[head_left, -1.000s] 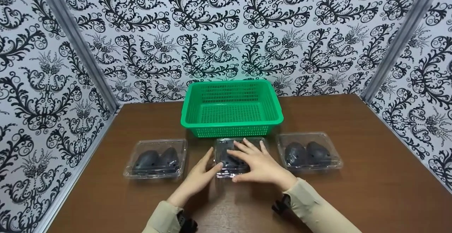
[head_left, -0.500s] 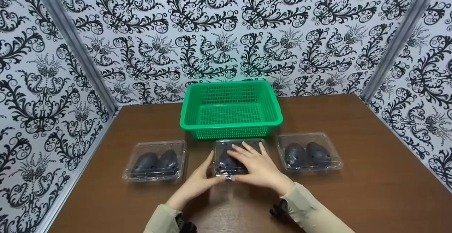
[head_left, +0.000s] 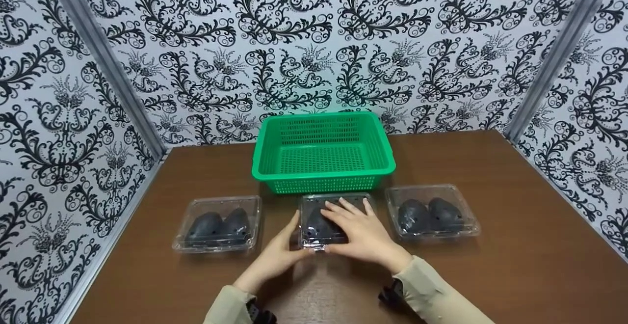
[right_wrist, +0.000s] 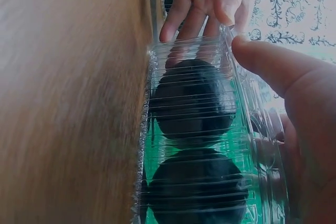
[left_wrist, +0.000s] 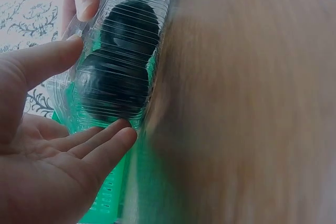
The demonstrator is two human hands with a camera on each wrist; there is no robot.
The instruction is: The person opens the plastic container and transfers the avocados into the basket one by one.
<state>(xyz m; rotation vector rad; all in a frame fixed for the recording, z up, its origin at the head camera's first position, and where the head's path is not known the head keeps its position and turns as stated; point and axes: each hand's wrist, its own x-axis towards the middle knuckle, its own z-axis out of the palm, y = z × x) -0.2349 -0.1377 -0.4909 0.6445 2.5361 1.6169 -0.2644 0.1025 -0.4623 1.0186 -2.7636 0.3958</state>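
A clear plastic clamshell box (head_left: 321, 238) with dark, avocado-like fruits (head_left: 318, 223) inside lies at the table's middle. My right hand (head_left: 365, 235) rests on its lid with fingers spread, the thumb at the front edge. Along the left side of the box, my left hand (head_left: 275, 255) touches it with fairly straight fingers, its thumb near the front corner. In the left wrist view, two dark fruits (left_wrist: 113, 85) show through the ribbed wall, and the fingertips (left_wrist: 125, 134) meet the box's end. The right hand hides part of the lid.
Behind the box stands a green plastic basket (head_left: 324, 173) with nothing in it. A similar clamshell box (head_left: 252, 206) lies to the left, another clamshell box (head_left: 456, 194) to the right, each holding two dark fruits. Patterned walls (head_left: 314, 44) enclose the brown table (head_left: 162, 284).
The left thumb has moved down from the lid to the front edge of the middle box. The right hand has shifted slightly toward the front. The side boxes and basket stay in place.
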